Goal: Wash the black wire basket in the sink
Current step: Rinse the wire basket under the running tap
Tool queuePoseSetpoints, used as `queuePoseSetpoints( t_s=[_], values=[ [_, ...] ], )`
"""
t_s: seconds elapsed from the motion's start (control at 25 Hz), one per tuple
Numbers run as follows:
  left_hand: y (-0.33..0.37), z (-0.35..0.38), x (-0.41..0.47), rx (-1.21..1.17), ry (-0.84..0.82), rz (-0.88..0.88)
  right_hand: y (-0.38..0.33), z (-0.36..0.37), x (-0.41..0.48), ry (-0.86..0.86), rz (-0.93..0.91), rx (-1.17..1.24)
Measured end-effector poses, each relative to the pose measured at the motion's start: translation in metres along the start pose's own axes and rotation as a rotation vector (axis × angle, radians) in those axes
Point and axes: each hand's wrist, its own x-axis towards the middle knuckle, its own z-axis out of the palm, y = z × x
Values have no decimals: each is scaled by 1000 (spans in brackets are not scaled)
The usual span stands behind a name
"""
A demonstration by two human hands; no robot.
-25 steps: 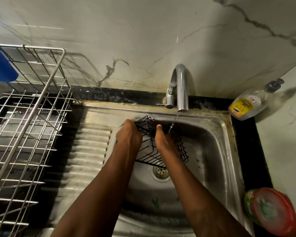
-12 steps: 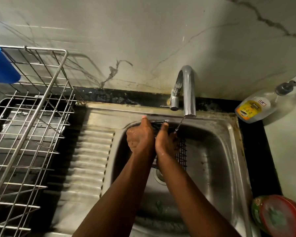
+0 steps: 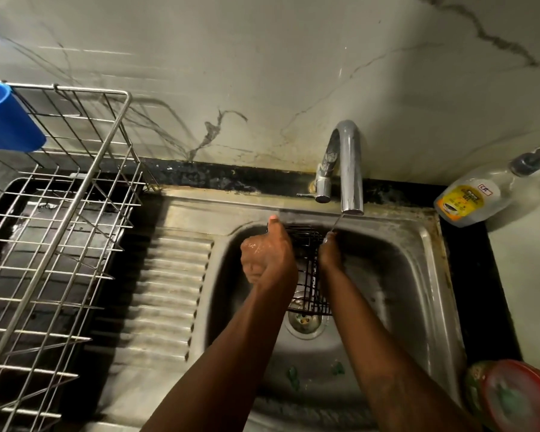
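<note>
One steel sink [image 3: 430, 275] is set in the bench, with a wire dish rack [image 3: 60, 244] standing at its left. Inside the bowl, above the drain, a black wire basket [image 3: 306, 275] stands on edge between both hands. A thin trickle falls from the tap [image 3: 351, 169] onto its top corner. The left hand [image 3: 267, 257] has its fingers curled round the left side, thumb up; the right hand [image 3: 331, 254] grips the right side. A soap bottle [image 3: 468, 201] lies by the wall.
</note>
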Motion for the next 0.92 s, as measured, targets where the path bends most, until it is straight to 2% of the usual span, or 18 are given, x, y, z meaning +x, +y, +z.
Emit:
queuePoseSetpoints(
  t_s=[0.04,0.12,0.24,0.32,0.4,0.44,0.6,0.68,0.76,0.8,0.88,0.92],
  values=[
    [0,-5,5,10,29,-54,-7,-1,-28,-17,-126,-39],
    [-2,-7,14,17,55,-46,-2,0,-61,-83,-282,-61],
    [-12,-2,19,41,35,-53,10,-11,-32,32,-178,-8],
    [-12,0,14,65,42,-23,23,-23,29,22,-183,28],
    [-17,7,14,138,35,116,11,-33,25,90,-98,7],
    [-17,5,12,158,23,198,3,-39,-1,116,-166,-19],
    [-9,-8,24,201,-72,507,3,-59,-75,108,-726,-171],
    [-7,-11,30,194,-161,674,-7,-65,-80,-83,-891,-286],
    [-4,-12,23,233,-197,874,-23,-67,-78,-332,-908,-317],
    [-4,-11,20,249,-202,968,-36,-65,-79,-418,-887,-252],
    [-7,-7,16,246,-240,1071,-55,-60,-78,-387,-884,-138],
    [-10,-7,17,232,-243,1075,-56,-58,-67,-326,-890,-181]
  ],
)
